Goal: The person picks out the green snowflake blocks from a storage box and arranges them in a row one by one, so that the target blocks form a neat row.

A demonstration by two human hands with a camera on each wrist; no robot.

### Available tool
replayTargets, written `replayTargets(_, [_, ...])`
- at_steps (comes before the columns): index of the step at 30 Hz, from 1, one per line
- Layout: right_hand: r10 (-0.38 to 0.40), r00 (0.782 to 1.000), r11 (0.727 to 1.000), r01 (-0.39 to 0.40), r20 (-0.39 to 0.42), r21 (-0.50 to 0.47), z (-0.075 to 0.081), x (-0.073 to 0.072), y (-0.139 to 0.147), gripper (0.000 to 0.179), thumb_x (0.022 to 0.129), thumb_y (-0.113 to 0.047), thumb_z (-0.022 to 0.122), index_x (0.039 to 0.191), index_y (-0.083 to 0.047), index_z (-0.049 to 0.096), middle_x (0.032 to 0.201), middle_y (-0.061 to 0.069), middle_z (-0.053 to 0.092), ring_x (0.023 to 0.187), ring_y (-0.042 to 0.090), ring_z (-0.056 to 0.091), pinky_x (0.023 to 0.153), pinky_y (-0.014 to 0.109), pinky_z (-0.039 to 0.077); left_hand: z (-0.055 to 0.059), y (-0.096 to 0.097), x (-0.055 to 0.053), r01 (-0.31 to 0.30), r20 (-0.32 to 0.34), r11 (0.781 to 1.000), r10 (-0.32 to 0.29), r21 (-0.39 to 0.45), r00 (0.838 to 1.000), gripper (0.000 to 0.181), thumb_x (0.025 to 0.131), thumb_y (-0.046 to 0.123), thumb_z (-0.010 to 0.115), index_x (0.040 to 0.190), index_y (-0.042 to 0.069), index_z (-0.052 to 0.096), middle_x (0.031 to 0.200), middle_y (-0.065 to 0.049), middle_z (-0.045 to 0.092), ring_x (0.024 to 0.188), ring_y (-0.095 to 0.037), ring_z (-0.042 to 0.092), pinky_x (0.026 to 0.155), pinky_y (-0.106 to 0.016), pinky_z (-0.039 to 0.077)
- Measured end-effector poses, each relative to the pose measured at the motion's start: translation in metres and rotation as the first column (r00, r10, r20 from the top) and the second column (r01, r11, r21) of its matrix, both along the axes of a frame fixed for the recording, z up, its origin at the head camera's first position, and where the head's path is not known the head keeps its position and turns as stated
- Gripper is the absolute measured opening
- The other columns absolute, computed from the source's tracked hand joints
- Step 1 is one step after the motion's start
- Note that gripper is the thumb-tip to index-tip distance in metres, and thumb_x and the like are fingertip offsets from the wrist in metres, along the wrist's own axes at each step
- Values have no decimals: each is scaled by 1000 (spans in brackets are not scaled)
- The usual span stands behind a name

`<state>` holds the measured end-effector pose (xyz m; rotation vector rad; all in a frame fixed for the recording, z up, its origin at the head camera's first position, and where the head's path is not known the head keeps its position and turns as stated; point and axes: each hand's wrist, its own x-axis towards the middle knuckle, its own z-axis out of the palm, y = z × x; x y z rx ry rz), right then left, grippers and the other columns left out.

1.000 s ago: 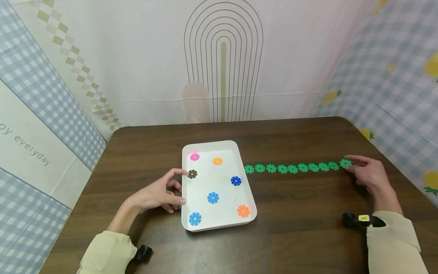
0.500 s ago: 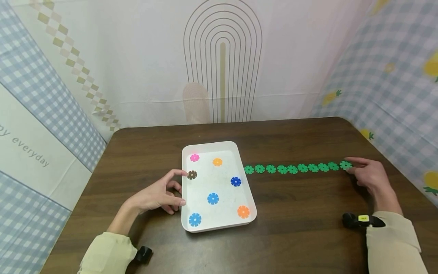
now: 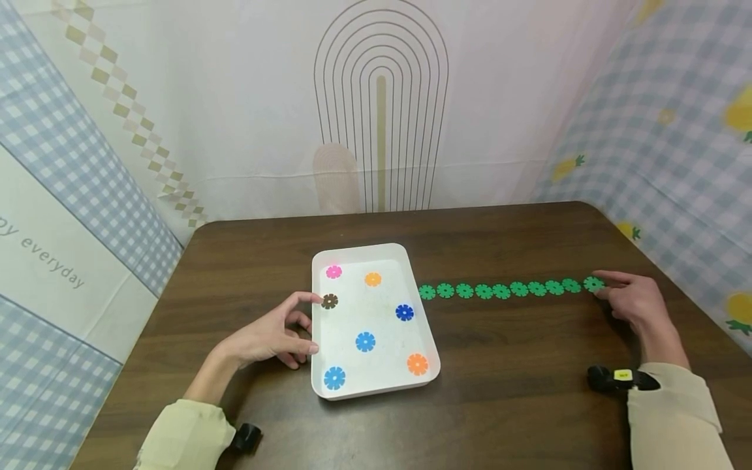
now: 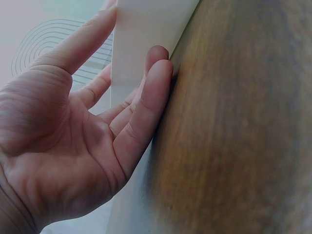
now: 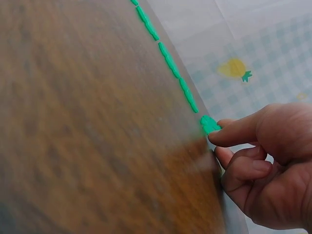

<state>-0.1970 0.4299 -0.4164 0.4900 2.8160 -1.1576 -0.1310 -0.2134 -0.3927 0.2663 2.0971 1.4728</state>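
Note:
My left hand [image 3: 267, 336] holds the left edge of a shallow white tray [image 3: 376, 385], thumb and index fingertips at its rim. In the left wrist view, the other fingers bend against the tray's outer wall [image 4: 141, 29]. My right hand [image 3: 637, 303] pinches a green notched plastic disc [image 3: 593, 284] between thumb and index finger. In the right wrist view this disc [image 5: 208, 125] is tilted up at the end of a row of flat green discs [image 3: 519, 289]. The row runs left across the table to the tray's right side.
Inside the tray lie several loose notched discs: pink [image 3: 333, 271], yellow-orange [image 3: 373, 279], brown [image 3: 329, 301], dark blue [image 3: 404, 313], light blue [image 3: 365, 341] and orange [image 3: 418, 364]. The dark wooden table [image 3: 499, 405] meets a patterned cloth backdrop [image 3: 252, 130] behind.
Both hands, the tray and the row keep their places. The whole scene shifts slightly downward in the head view.

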Motion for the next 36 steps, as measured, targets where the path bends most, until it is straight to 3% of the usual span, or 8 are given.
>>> replayTargets(4, [-3,1000,1000,3,-3,-4,0,-1,1,55,101,-10,60,154,1,49,84,-3,61,60,12,52,57,31,50,0,0,0,2,2,1000,-2,2,1000,87,92,18,85,157,18,28,120,-21,52,75,-26,67,69,-42,64])
replayTargets(10, [11,1000,1000,-11,-17,3,0,-2,0,55,101,-10,59,153,3,49,80,-8,61,60,11,52,57,30,50,0,-1,0,0,-3,1000,0,0,1000,87,91,19,85,157,18,28,120,-21,51,74,-26,67,69,-42,64])
replayTargets(13, [19,1000,1000,-18,-23,16,0,-3,-1,54,101,-9,59,153,4,49,84,-5,64,60,12,53,58,31,50,0,-1,0,-1,-5,1000,1,-1,1000,87,92,19,85,157,18,28,119,-21,52,76,-26,68,69,-42,64])
replayTargets(18, [25,999,999,-24,-30,31,0,-3,-2,53,102,-9,59,153,3,49,107,15,67,63,12,54,58,31,51,0,-2,0,-4,-3,1000,4,-1,1000,86,92,17,84,157,18,28,119,-20,53,79,-26,68,69,-42,64])
replayTargets(24, [34,999,999,-33,-25,30,0,-4,-2,56,102,-9,59,155,2,46,111,18,66,65,12,55,59,31,52,0,-2,1,-7,-2,1000,7,1,1000,86,92,17,84,157,18,28,119,-20,53,77,-26,68,69,-42,64])
replayTargets(28, [56,998,998,-55,-38,30,4,-4,-3,56,104,-13,57,157,2,44,124,27,60,67,13,56,60,31,53,0,-1,1,-9,-6,1000,9,-1,1000,85,93,16,83,157,18,28,118,-20,53,78,-26,68,69,-42,64])
replayTargets(33, [110,987,991,-99,-118,94,19,-4,-13,54,109,-31,55,153,0,50,124,28,59,70,15,55,58,32,49,0,1,1,-8,-4,1000,8,-2,1000,85,93,17,83,157,18,28,120,-21,53,76,-27,68,69,-43,64])
replayTargets(36, [140,966,983,-109,-218,146,33,-3,-28,55,109,-42,56,147,-3,59,123,24,64,79,9,54,59,29,47,2,2,0,4,-7,1000,-4,-7,1000,83,95,18,82,158,18,27,119,-21,53,76,-27,68,69,-44,64])
